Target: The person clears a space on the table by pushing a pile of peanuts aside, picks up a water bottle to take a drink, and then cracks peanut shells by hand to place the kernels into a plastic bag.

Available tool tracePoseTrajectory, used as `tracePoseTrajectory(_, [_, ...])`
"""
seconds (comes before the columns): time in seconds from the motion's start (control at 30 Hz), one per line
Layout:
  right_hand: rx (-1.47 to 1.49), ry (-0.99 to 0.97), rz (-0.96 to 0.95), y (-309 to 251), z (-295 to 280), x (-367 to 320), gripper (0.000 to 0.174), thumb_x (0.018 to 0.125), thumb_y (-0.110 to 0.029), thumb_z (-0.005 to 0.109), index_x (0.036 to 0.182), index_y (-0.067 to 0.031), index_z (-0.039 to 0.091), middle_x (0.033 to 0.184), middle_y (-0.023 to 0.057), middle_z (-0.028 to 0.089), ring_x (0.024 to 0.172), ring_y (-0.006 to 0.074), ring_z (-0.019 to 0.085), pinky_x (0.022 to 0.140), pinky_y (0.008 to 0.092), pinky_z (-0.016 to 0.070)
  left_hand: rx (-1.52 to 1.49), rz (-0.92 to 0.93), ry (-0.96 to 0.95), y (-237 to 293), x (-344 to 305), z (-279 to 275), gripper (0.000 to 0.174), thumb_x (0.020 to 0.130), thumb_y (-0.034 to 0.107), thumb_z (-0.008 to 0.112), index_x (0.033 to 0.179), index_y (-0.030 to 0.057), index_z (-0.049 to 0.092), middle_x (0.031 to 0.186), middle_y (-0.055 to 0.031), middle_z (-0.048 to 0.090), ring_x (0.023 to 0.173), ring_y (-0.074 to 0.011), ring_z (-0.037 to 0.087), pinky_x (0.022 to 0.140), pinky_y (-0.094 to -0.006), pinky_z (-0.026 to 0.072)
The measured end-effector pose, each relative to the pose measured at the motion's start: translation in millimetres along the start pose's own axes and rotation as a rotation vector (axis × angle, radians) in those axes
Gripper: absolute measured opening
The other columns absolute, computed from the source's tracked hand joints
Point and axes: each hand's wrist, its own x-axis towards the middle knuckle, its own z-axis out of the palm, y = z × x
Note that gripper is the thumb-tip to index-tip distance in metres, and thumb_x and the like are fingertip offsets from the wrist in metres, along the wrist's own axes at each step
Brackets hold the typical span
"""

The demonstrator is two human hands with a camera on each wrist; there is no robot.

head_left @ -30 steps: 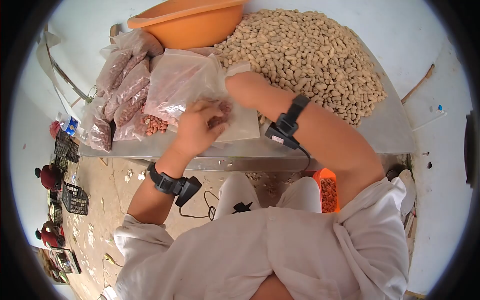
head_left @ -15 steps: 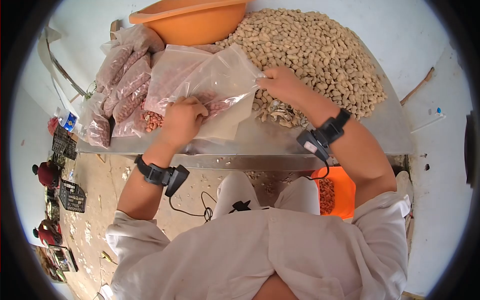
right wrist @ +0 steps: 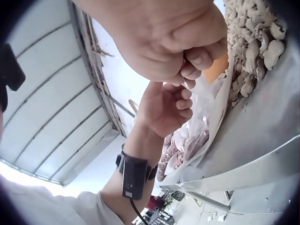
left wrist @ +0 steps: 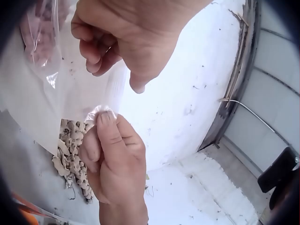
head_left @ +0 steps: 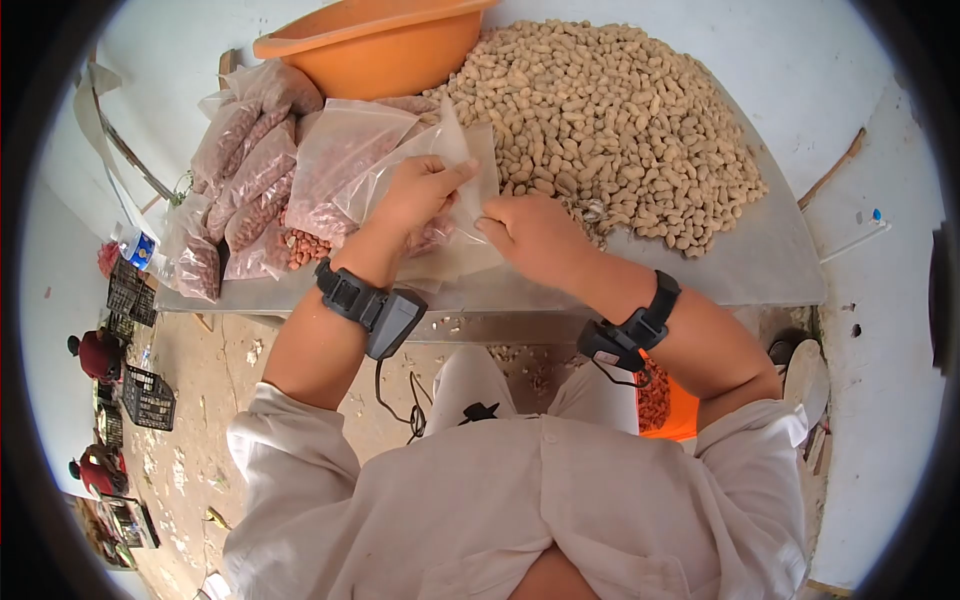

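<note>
A clear plastic bag (head_left: 435, 236) with reddish shelled peanuts in its lower part lies near the table's front, its open-end film raised between the hands. My right hand (head_left: 535, 235) pinches a corner of that film between thumb and forefinger, plain in the left wrist view, where the gathered plastic (left wrist: 97, 112) shows. The left hand (head_left: 410, 200) is close by at the bag's upper edge, fingers curled and thumb (left wrist: 137, 85) stretched away from them. I cannot tell whether its fingers grip the film. A second peanut-filled bag (head_left: 350, 150) lies just left, partly covered.
Unshelled peanuts (head_left: 620, 120) form a big heap at right on the metal table (head_left: 740, 280). An orange basin (head_left: 380, 50) stands behind filled bags (head_left: 240, 170). Loose shelled peanuts (head_left: 305, 247) lie beside them. Below the table edge is an orange container (head_left: 665, 400).
The right hand drew the bag's edge out to the right, then came back left and nearer. The left hand left the peanut-filled part and moved up and right to the film beside the right hand.
</note>
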Motion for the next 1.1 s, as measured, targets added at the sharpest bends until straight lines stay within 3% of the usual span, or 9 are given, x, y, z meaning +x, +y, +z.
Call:
tracePoseTrajectory(0.13, [0.135,-0.019,0.068,5.5,-0.5,-2.4,0.025,0.084,-0.018,0.056,0.071,0.0021,0.05,0.061,0.0177,0.05,0.057,0.0316,0.05,0.055,0.0385,0.0395,-0.317,-0.054,-0.121,-14.3,7.0,-1.9,0.031,0.082,0.031,0.068,0.066,0.0099,0.052,0.054,-0.0002,0.051,0.04,-0.0064,0.045,0.037,-0.0239,0.0335])
tracePoseTrajectory(0.23, [0.199,-0.048,0.098,10.4,-3.5,-1.2,0.023,0.083,-0.021,0.057,0.074,0.0,0.056,0.066,0.0192,0.057,0.064,0.036,0.056,0.059,0.0421,0.0433,-0.42,-0.086,-0.129,-16.3,2.3,0.2,0.028,0.084,0.031,0.066,0.068,0.011,0.054,0.054,0.0005,0.052,0.041,-0.0067,0.048,0.036,-0.0237,0.0342])
tracePoseTrajectory(0.43, [0.378,-0.094,0.199,26.7,-2.8,2.1,0.023,0.083,-0.02,0.057,0.079,0.0029,0.06,0.062,0.0132,0.055,0.054,0.0213,0.053,0.055,0.0354,0.0423,-0.558,-0.1,-0.2,-33.7,17.1,0.9,0.017,0.09,0.022,0.057,0.082,0.0068,0.059,0.065,-0.0029,0.06,0.052,-0.0099,0.057,0.041,-0.023,0.0431])
tracePoseTrajectory(0.53, [0.574,-0.016,0.366,32.9,0.1,7.0,0.025,0.084,-0.02,0.057,0.086,0.0044,0.062,0.063,0.0099,0.056,0.056,0.0151,0.052,0.055,0.0326,0.0425,-0.573,-0.124,-0.251,-30.6,15.4,3.3,0.016,0.092,0.018,0.052,0.088,0.0044,0.06,0.07,-0.0048,0.063,0.057,-0.0117,0.06,0.046,-0.0225,0.0481])
tracePoseTrajectory(0.63, [0.642,0.029,0.533,27.8,-9.9,14.0,0.026,0.084,-0.021,0.057,0.09,0.0041,0.062,0.066,0.0097,0.058,0.059,0.0152,0.053,0.057,0.0308,0.0435,-0.555,-0.133,-0.231,-30.7,15.3,7.3,0.013,0.092,0.015,0.052,0.09,0.004,0.06,0.072,-0.0053,0.064,0.057,-0.0122,0.061,0.05,-0.0217,0.0497])
tracePoseTrajectory(0.73, [0.498,0.113,0.441,34.5,-6.1,20.7,0.026,0.083,-0.021,0.057,0.093,0.0024,0.062,0.07,0.013,0.061,0.064,0.0207,0.058,0.061,0.0326,0.0457,-0.496,-0.14,-0.223,-26.2,11.6,13.1,0.01,0.089,0.013,0.057,0.089,0.0038,0.061,0.071,-0.0049,0.063,0.058,-0.0102,0.059,0.051,-0.0198,0.0484])
tracePoseTrajectory(0.83, [0.246,0.265,0.181,31.2,-5.3,29.1,0.025,0.083,-0.021,0.057,0.094,0.0009,0.062,0.076,0.0167,0.063,0.07,0.0286,0.062,0.064,0.0366,0.0474,-0.421,-0.098,-0.227,-25.0,13.5,17.2,0.007,0.088,0.011,0.058,0.086,0.0039,0.061,0.07,-0.0039,0.063,0.057,-0.0092,0.059,0.049,-0.018,0.0467])
tracePoseTrajectory(0.93, [0.147,0.105,0.155,14.5,-16.0,33.9,0.023,0.084,-0.021,0.056,0.094,-0.0004,0.062,0.082,0.0187,0.064,0.078,0.033,0.062,0.068,0.0396,0.048,-0.369,-0.04,-0.232,-29.6,17.9,19.4,0.008,0.087,0.01,0.06,0.082,0.004,0.062,0.068,-0.0014,0.061,0.055,-0.0064,0.054,0.048,-0.0166,0.0417])
tracePoseTrajectory(1.1, [-0.082,0.063,0.208,37.9,-7.1,41.4,0.017,0.081,-0.017,0.054,0.084,-0.0019,0.062,0.079,0.0178,0.063,0.076,0.0336,0.062,0.067,0.0411,0.0479,-0.394,0.011,-0.164,-31.7,16.6,24.2,0.01,0.087,0.015,0.06,0.081,0.0064,0.06,0.062,0.0017,0.053,0.05,-0.0061,0.046,0.041,-0.0183,0.0353])
